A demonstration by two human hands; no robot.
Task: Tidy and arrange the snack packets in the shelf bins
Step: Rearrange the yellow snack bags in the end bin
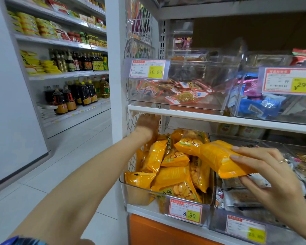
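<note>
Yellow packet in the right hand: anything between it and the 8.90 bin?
Nothing visible does. The right hand holds the yellow packet above the right wall of the bin, which is open on top. The left hand is at the back left, off that path. The piled packets leave little room, though.
</note>
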